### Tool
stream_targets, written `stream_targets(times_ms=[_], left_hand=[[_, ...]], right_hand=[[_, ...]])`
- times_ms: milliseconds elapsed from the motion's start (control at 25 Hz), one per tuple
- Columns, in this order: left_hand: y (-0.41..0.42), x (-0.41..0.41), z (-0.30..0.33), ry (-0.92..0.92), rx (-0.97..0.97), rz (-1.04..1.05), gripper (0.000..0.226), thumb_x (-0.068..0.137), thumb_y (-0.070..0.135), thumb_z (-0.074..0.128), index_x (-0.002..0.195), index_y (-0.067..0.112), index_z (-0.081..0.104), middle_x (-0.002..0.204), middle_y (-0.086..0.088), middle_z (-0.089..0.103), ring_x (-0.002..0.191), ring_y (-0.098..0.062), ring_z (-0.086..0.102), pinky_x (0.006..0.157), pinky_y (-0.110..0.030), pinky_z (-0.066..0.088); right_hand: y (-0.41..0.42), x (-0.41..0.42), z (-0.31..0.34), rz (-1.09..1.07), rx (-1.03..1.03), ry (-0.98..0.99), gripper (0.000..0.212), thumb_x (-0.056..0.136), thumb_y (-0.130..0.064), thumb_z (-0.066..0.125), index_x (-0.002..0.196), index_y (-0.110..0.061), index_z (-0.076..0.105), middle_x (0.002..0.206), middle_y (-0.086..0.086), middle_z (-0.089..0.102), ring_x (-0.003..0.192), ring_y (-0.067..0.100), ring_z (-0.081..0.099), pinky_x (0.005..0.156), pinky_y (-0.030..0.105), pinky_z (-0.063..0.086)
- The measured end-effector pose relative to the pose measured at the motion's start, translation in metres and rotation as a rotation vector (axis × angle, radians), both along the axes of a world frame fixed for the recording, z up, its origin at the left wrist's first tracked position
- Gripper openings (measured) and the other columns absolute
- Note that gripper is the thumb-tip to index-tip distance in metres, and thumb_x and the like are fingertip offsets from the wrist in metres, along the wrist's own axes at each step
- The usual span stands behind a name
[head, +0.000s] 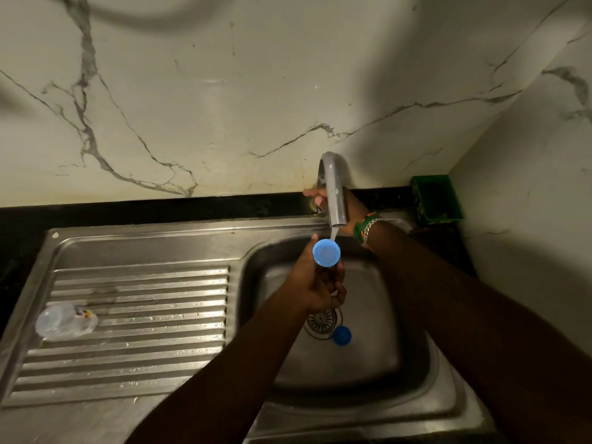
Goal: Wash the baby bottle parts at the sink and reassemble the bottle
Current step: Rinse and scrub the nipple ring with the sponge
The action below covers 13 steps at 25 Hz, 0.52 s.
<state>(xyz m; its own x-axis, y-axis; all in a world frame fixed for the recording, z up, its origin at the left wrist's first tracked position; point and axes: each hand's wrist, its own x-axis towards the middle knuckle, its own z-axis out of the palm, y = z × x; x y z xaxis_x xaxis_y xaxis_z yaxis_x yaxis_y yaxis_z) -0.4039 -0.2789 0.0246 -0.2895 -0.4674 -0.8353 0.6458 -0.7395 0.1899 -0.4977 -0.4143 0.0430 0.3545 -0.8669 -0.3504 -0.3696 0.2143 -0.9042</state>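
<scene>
Left hand (315, 283) grips the blue bottle piece (326, 252) under the tap (334, 190) stream at frame centre, right hand (344, 208) reaches behind the spout, grip hidden; risk: wet plastic slips into the sink (413, 315) beside the blue cap (342, 335).

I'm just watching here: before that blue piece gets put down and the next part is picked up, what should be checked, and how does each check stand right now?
1. Water runs from the faucet onto the blue cap: ok.
2. Left hand grips the cap firmly: ok.
3. Right hand is at the tap handle: ok; its exact grip: cannot tell.
4. Second blue part lies beside the drain, not over it: ok.
5. Clear bottle lies waiting on the drainboard: ok.
6. Cap rinsed clean: cannot tell.
</scene>
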Motion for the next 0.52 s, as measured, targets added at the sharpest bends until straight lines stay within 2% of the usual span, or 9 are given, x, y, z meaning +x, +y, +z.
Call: stream_targets(times_ms=[40,80,160,200,240,280,360,440,520], left_hand=[[0.0,0.001,0.001,0.007,-0.005,0.015,0.051,0.081,0.064,0.071,0.078,0.013,0.07,0.071,-0.003,0.067,0.063,-0.012,0.061,0.064,-0.026,0.043],[0.001,0.002,0.001,0.008,-0.006,0.027,0.052,0.081,0.063,0.071,0.08,0.012,0.07,0.071,-0.004,0.068,0.064,-0.012,0.062,0.065,-0.026,0.044],[0.0,0.003,0.001,0.009,-0.006,0.049,0.052,0.081,0.062,0.073,0.085,0.01,0.071,0.074,-0.005,0.069,0.065,-0.013,0.064,0.065,-0.026,0.046],[-0.001,0.003,0.001,0.009,-0.002,0.066,0.052,0.08,0.061,0.074,0.087,0.01,0.071,0.075,-0.006,0.07,0.065,-0.013,0.065,0.065,-0.026,0.047],[-0.001,0.003,0.0,0.008,0.005,0.087,0.053,0.08,0.061,0.075,0.089,0.009,0.07,0.075,-0.006,0.07,0.064,-0.014,0.066,0.065,-0.026,0.048],[-0.001,0.001,-0.001,0.007,0.011,0.098,0.053,0.08,0.06,0.076,0.09,0.008,0.07,0.076,-0.007,0.071,0.063,-0.014,0.067,0.065,-0.026,0.048],[-0.001,-0.001,-0.001,0.005,0.009,0.091,0.051,0.081,0.059,0.075,0.09,0.009,0.069,0.074,-0.007,0.071,0.063,-0.014,0.067,0.065,-0.025,0.048],[-0.002,-0.006,0.001,0.004,0.004,0.085,0.05,0.083,0.058,0.073,0.088,0.009,0.069,0.072,-0.006,0.07,0.064,-0.014,0.065,0.066,-0.025,0.047],[-0.002,-0.009,0.001,0.005,0.009,0.094,0.05,0.084,0.059,0.072,0.09,0.01,0.068,0.073,-0.006,0.069,0.064,-0.013,0.065,0.065,-0.025,0.047]], right_hand=[[-0.008,0.001,-0.006,0.072,-0.027,0.065,0.038,0.106,-0.017,0.043,0.123,0.012,0.06,0.093,0.009,0.065,0.071,0.007,0.066,0.067,0.013,0.054],[-0.009,0.001,-0.009,0.123,-0.056,0.099,0.032,0.103,-0.014,0.047,0.116,0.011,0.064,0.1,0.012,0.067,0.082,0.009,0.068,0.075,0.014,0.055],[-0.008,-0.008,-0.022,0.159,-0.152,0.235,0.02,0.093,-0.017,0.06,0.107,-0.006,0.07,0.109,0.013,0.069,0.1,0.023,0.067,0.093,0.033,0.057],[-0.006,-0.016,-0.029,0.175,-0.233,0.345,0.02,0.088,-0.017,0.063,0.106,-0.013,0.07,0.11,0.013,0.07,0.103,0.029,0.067,0.095,0.042,0.056],[0.0,-0.025,-0.031,0.201,-0.303,0.441,0.02,0.088,-0.014,0.064,0.108,-0.013,0.069,0.11,0.014,0.07,0.104,0.031,0.067,0.095,0.046,0.055],[0.006,-0.031,-0.031,0.193,-0.33,0.473,0.02,0.092,-0.012,0.064,0.111,-0.01,0.069,0.111,0.014,0.07,0.105,0.03,0.066,0.096,0.045,0.054],[0.015,-0.036,-0.033,0.164,-0.327,0.417,0.029,0.097,-0.01,0.061,0.125,-0.008,0.064,0.123,0.012,0.066,0.113,0.025,0.063,0.101,0.037,0.049],[0.017,-0.031,-0.03,0.16,-0.304,0.337,0.042,0.098,-0.01,0.06,0.139,-0.015,0.055,0.135,0.008,0.06,0.123,0.022,0.059,0.106,0.033,0.046],[0.011,-0.023,-0.026,0.248,-0.283,0.318,0.05,0.096,-0.013,0.064,0.143,-0.022,0.052,0.14,0.006,0.057,0.127,0.019,0.055,0.108,0.032,0.042]])
